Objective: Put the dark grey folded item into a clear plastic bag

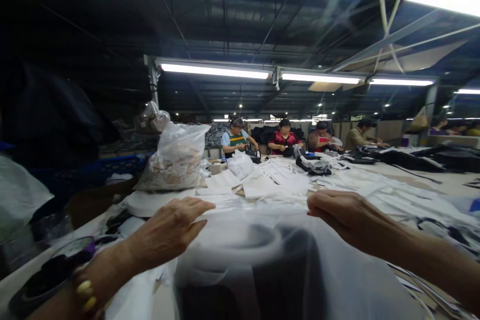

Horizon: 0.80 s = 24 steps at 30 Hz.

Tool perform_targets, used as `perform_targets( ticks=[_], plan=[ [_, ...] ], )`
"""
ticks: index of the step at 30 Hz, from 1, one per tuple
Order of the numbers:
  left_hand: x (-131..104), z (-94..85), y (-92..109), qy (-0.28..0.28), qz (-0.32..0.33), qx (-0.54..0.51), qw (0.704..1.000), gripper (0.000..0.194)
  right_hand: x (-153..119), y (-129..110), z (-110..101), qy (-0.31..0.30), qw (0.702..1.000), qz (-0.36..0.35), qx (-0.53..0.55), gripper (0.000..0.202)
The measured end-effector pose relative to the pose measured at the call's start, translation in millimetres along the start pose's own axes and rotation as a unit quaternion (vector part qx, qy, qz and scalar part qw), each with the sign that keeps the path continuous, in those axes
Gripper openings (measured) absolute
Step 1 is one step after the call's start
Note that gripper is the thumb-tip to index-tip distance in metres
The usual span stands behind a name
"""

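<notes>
In front of me stands a translucent plastic bag (247,250) with a dark item (285,285) inside, blurred through the film; its exact kind I cannot make out. My left hand (174,222) is at the left end of the bag's top edge, the film between thumb and fingers. Curled closed, my right hand (339,212) grips the right end of that edge. Between the two hands the film is stretched across. A beaded bracelet (85,292) circles the left wrist.
Loose white sheets and strips (277,175) cover the table beyond. A full clear plastic sack (176,157) stands at the left, above a dark round item and tape-like rolls (77,247). Several co-workers (285,140) sit across the table. Black pieces (408,160) lie right.
</notes>
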<state>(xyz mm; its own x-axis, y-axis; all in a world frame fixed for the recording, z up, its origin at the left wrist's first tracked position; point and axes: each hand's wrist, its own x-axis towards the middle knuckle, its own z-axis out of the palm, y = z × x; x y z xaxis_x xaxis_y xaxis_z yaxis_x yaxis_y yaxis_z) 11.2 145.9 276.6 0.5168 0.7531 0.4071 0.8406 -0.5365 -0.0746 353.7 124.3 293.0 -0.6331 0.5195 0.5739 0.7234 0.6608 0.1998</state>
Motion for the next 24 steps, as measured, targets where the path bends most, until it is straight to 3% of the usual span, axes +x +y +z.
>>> perform_targets(
  ticks=[2, 6, 11, 13, 16, 20, 24],
  plan=[
    [7, 6.3, 8, 0.021, 0.025, -0.02, 0.999, 0.015, -2, 1, 1, 0.015, 1.0, -0.006, 0.002, 0.026],
    [15, 21.1, 11, 0.099, 0.076, -0.029, 0.992, 0.021, -4, 1, 3, 0.01, 1.0, 0.004, 0.004, 0.026],
    [12, 41.9, 9, 0.243, 0.092, -0.014, 0.965, 0.033, -11, -2, -2, -0.071, 0.989, 0.128, -0.02, 0.011],
    [10, 48.8, 9, 0.278, 0.094, -0.002, 0.956, 0.031, -17, 2, -5, -0.111, 0.98, 0.164, -0.022, 0.02],
    [10, 53.9, 7, 0.334, 0.113, 0.031, 0.935, 0.024, -25, 15, -10, -0.15, 0.967, 0.204, 0.042, 0.006],
    [10, 55.5, 2, 0.38, 0.152, 0.107, 0.906, 0.017, -30, 36, -23, -0.136, 0.954, 0.241, 0.117, 0.008],
    [9, 64.7, -6, 0.393, 0.142, 0.087, 0.904, 0.015, -29, 44, -39, -0.071, 0.956, 0.245, 0.142, 0.014]
  ],
)
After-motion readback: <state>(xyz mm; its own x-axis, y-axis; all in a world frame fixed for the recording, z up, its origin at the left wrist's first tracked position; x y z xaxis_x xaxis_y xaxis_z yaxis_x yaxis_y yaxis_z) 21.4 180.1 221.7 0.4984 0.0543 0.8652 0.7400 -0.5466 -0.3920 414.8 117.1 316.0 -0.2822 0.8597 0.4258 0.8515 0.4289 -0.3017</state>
